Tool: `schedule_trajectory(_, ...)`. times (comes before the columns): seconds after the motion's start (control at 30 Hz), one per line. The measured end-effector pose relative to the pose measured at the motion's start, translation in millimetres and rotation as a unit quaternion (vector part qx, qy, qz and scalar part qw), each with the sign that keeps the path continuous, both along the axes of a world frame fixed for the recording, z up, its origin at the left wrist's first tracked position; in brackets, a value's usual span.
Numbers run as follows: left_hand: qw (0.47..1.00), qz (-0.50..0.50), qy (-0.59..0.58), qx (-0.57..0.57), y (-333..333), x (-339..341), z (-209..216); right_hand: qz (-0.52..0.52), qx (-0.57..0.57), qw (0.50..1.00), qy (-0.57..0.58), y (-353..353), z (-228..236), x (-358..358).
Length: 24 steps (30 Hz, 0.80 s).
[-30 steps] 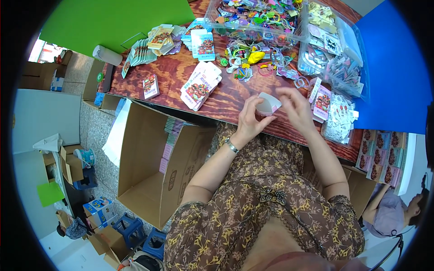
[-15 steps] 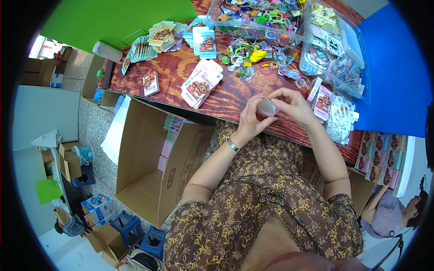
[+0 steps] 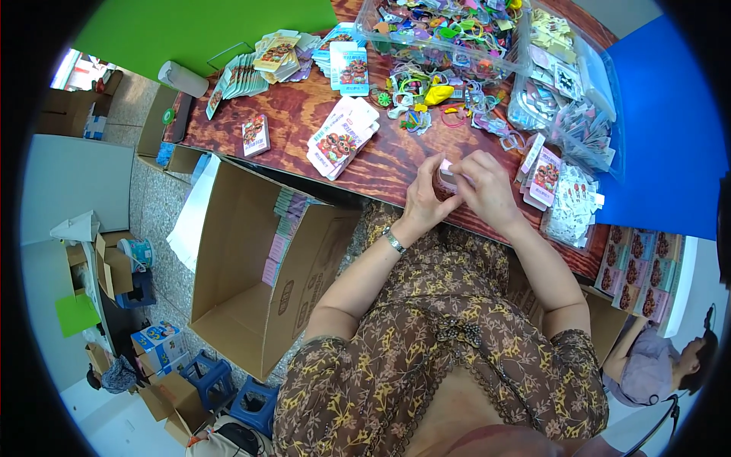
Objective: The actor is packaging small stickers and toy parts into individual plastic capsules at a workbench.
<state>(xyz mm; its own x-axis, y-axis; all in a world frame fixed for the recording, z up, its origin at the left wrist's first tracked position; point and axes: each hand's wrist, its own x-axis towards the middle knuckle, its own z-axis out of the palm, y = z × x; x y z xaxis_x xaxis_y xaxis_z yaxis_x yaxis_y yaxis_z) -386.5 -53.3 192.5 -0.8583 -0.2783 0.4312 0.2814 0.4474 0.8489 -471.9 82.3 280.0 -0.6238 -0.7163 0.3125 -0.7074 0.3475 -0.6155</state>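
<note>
Box: large open cardboard carton (image 3: 251, 282) on the floor at 9 o'clock from the hands, a row of flat packets stacked along its inner wall.
Cards: loose pile of printed cards (image 3: 341, 137) on the wooden desk (image 3: 289, 148), at 10 o'clock from the hands.
Left hand: (image 3: 423, 199) raised at the desk's near edge, fingers curled onto the left side of a small pale pink packet (image 3: 446, 172); a watch sits on the wrist.
Packet: pinched between both hands, mostly hidden by fingers, just above the desk edge at picture centre.
Right hand: (image 3: 485, 189) closed over the packet from 3 o'clock, touching the left hand.
Advice: judging by the grip, steady the packet with both thumbs and press evenly so it folds or seals straight.
Trinkets: colourful heap (image 3: 426, 91) at 12 o'clock, clear tubs beyond.
</note>
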Motion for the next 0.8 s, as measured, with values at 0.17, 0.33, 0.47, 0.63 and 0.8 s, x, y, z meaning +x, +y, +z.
schedule_trajectory(0.17, 0.996, 0.017, 0.052, -0.075, -0.6, -4.2, 2.1, 0.053, 0.017, 0.998, 0.034, 1.7, 0.2, -2.8)
schedule_trajectory(0.33, 0.993, 0.035, 0.04, -0.105, 0.7, -5.6, 6.9, 0.096, 0.004, 0.995, 0.025, 16.5, -0.1, -11.1)
schedule_trajectory(0.47, 0.995, 0.032, 0.04, -0.09, 1.4, -4.8, 8.0, -0.036, -0.146, 0.918, -0.368, 24.3, -13.2, -0.1)
schedule_trajectory(0.63, 0.992, 0.045, 0.032, -0.114, 3.5, -5.5, 6.5, -0.091, -0.086, 0.951, -0.284, 27.6, -20.0, 9.5)
schedule_trajectory(0.8, 0.986, 0.084, 0.043, -0.139, 14.1, -5.2, 5.4, -0.105, -0.092, 0.988, -0.06, 20.3, -19.2, 18.6)
